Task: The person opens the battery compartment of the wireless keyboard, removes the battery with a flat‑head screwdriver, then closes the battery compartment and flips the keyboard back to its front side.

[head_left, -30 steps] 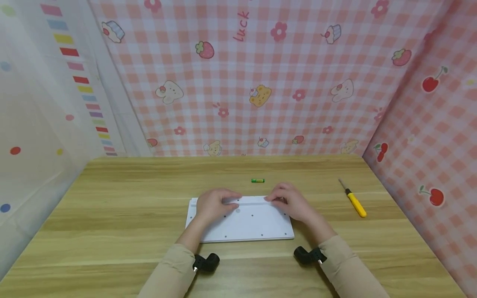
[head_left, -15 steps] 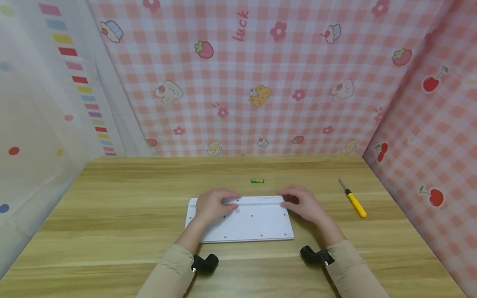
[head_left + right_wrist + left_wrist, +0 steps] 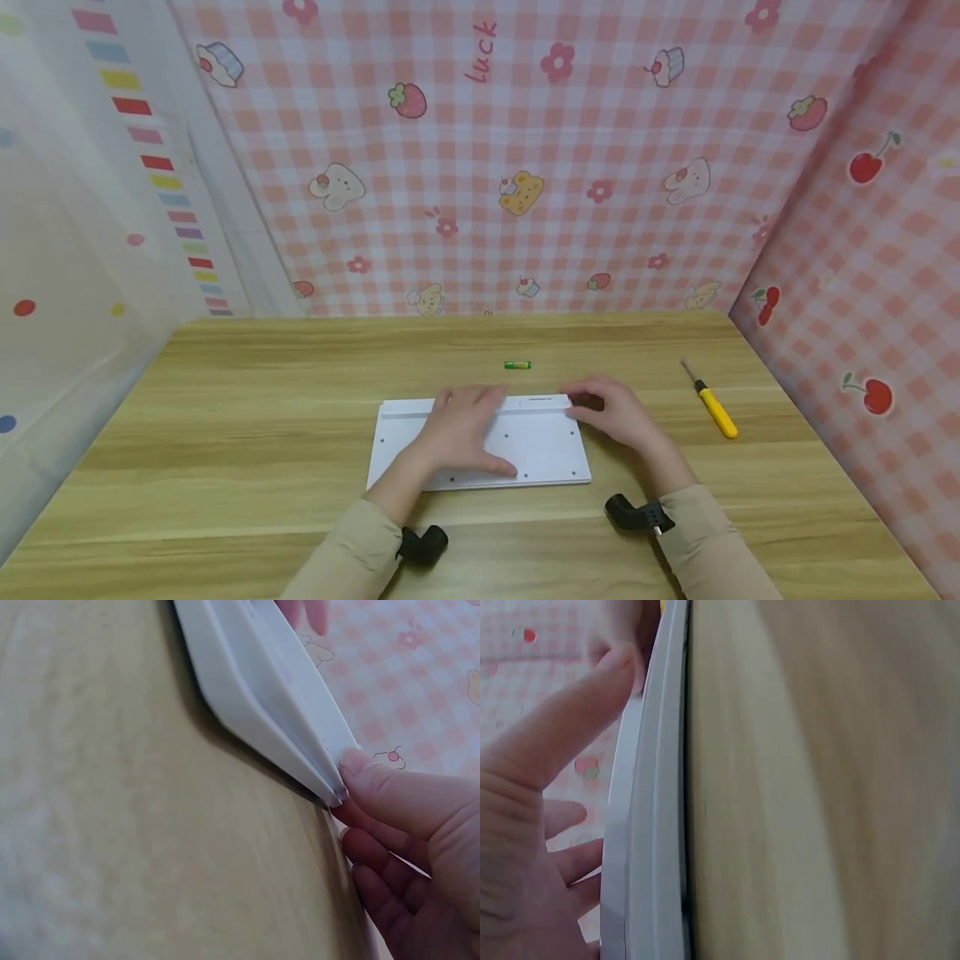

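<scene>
A white keyboard (image 3: 547, 450) lies underside up on the table, dotted with small screws and raised along its far edge. My left hand (image 3: 461, 433) spreads over its middle, thumb extended toward the near edge and fingers at the far edge. In the left wrist view the thumb of that hand (image 3: 525, 825) stands apart from the other fingers. At the far right corner my right hand (image 3: 618, 412) pinches the keyboard. The right wrist view shows the thumb of this hand (image 3: 442, 840) on the upper face of the corner, with fingers beneath.
A green battery (image 3: 517, 365) lies on the table beyond the keyboard. To the right is a screwdriver (image 3: 714, 408) with a yellow handle. Patterned cloth (image 3: 450, 150) hangs behind the wooden table (image 3: 225, 417) and at its sides.
My right hand has slid right along the far edge to the corner. My left hand has opened out from the far edge, its thumb swinging toward the near side.
</scene>
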`<state>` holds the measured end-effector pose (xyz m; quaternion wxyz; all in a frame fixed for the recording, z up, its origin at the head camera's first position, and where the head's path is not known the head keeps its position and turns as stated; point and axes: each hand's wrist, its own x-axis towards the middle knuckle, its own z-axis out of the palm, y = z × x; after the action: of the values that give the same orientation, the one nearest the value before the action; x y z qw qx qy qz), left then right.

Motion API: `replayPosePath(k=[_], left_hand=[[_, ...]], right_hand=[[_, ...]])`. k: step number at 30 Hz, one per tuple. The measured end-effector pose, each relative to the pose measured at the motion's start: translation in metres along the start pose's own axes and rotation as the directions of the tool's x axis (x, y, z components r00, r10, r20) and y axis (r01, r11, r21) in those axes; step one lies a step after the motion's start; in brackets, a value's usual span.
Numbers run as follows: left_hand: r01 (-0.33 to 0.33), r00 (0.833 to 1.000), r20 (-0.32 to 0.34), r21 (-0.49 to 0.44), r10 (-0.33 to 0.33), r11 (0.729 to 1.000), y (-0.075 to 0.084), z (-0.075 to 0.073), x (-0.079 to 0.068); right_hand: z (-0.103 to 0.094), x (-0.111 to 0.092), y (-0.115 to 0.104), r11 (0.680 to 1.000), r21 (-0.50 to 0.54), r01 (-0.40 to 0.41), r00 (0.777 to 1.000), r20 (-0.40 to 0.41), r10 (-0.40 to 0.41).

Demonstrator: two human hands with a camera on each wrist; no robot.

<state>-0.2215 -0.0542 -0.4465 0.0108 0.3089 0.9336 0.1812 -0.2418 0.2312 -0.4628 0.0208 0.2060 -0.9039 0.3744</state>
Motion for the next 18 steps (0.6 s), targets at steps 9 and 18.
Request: replayPosePath(k=[9,18], left_hand=[[-0.068,0.995,0.083,0.071,0.062,0.995,0.03,0.012,0.014],[-0.056,0.996,0.081,0.136,0.046,0.989,0.045,0.024,0.028]], right_hand=[[-0.001,-0.001,0.002,1.0,0.02,-0.011,1.0,-0.017,0.011],[-0.005,-0.004,0.007,1.0,0.0,0.016,1.0,-0.005,-0.016]])
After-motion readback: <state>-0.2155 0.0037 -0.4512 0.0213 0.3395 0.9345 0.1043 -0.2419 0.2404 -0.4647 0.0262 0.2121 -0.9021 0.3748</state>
